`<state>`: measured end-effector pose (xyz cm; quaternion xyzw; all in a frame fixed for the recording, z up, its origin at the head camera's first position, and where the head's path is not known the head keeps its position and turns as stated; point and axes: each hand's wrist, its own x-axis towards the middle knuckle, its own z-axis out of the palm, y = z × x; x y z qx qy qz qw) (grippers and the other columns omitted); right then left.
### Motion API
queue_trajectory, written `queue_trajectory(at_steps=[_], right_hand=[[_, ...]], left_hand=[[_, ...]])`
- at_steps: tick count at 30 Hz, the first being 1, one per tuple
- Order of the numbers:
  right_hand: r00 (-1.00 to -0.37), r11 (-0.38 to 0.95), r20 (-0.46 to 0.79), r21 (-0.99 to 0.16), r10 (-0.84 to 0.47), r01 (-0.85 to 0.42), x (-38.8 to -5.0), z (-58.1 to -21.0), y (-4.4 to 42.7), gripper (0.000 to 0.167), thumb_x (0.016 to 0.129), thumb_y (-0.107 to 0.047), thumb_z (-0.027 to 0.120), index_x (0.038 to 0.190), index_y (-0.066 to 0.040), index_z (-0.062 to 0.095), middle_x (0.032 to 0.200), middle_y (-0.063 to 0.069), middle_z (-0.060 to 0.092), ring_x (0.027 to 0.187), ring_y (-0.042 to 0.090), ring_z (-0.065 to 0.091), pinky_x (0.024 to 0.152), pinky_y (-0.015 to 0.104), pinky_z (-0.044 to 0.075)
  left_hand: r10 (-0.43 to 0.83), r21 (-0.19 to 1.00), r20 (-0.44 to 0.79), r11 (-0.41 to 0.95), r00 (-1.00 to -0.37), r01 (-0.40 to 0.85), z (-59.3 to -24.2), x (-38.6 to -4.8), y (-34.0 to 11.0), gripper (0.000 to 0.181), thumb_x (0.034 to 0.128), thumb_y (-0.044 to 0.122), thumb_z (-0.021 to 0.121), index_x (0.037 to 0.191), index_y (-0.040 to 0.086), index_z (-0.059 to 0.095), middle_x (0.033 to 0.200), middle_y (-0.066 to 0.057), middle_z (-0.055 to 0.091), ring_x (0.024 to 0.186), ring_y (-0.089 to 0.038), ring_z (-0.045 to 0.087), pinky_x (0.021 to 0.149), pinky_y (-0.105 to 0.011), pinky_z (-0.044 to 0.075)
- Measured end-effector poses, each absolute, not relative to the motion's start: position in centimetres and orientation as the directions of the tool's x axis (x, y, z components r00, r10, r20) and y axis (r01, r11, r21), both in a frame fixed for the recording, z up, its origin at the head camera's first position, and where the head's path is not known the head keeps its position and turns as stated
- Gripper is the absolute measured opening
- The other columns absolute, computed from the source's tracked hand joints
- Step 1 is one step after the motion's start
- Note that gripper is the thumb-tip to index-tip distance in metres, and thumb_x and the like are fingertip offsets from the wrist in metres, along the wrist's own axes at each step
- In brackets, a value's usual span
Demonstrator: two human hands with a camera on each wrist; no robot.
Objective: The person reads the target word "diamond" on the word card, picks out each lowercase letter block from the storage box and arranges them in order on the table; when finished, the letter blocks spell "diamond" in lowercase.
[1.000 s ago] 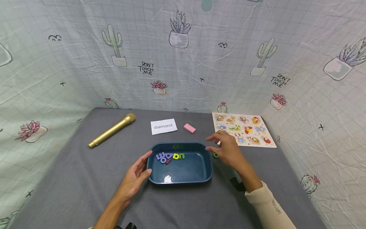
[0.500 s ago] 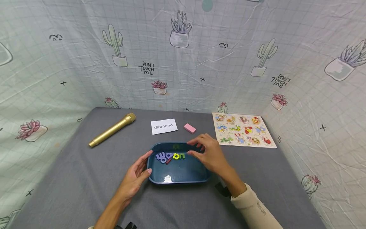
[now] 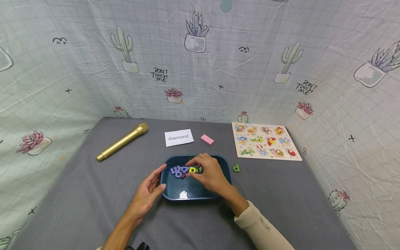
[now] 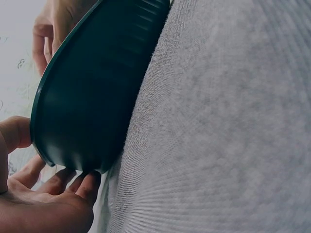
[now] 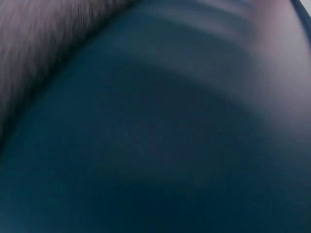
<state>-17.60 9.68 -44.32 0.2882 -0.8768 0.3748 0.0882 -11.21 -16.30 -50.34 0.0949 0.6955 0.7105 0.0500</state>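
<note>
Right hand (image 3: 208,173) farther left over the letters (image 3: 178,169) — thumb and fingers apart — left hand (image 3: 146,195) clamped on the tray (image 3: 187,195)

A person's left hand (image 4: 46,201) steadies a dark green tub (image 4: 87,97) by one end, its thumb pressed to the rim and its bent fingertips set against the outer wall. The right hand (image 4: 60,22) shows at the rim's far side, its fingers pointing down and partly screened by the tub, whatever they touch hidden from view. Grey cloth (image 4: 218,121) fills the right of the scene, with a pale, faintly marked backdrop (image 4: 14,82) at left.
</note>
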Motion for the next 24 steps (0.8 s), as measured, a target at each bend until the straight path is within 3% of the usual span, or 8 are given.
queue_trajectory(at_steps=[6,11,24], right_hand=[[-0.824,0.548,0.335,-0.624,-0.456,-0.557,-17.8,-45.5,8.6,0.030,0.084,-0.021,0.092,0.111,-0.013,0.081,0.105,-0.002,0.077,0.094,0.026,0.067,0.079,0.034,0.057],[-0.850,0.586,0.273,-0.628,-0.451,-0.513,-17.9,-46.3,8.3,0.027,0.087,-0.022,0.090,0.112,-0.015,0.081,0.106,-0.004,0.076,0.095,0.023,0.068,0.080,0.027,0.054],[-0.870,0.703,0.114,-0.543,-0.479,-0.458,-17.9,-47.1,8.3,0.034,0.087,-0.022,0.090,0.120,-0.023,0.080,0.112,-0.005,0.076,0.094,0.016,0.061,0.078,0.024,0.048]], left_hand=[[0.208,0.997,0.068,-0.039,-0.976,0.062,-50.4,-11.2,-16.3,0.065,0.1078,0.004,0.059,0.167,0.014,0.033,0.176,-0.007,0.028,0.165,-0.033,0.018,0.117,-0.005,0.030],[0.208,0.998,0.060,-0.030,-0.976,0.055,-50.5,-11.4,-16.3,0.065,0.1079,0.006,0.059,0.167,0.015,0.034,0.176,-0.006,0.028,0.165,-0.032,0.018,0.116,-0.005,0.030],[0.195,0.998,0.070,-0.020,-0.978,0.067,-50.5,-11.4,-16.3,0.065,0.1072,0.005,0.060,0.166,0.015,0.036,0.175,-0.007,0.030,0.164,-0.031,0.020,0.116,-0.004,0.030]])
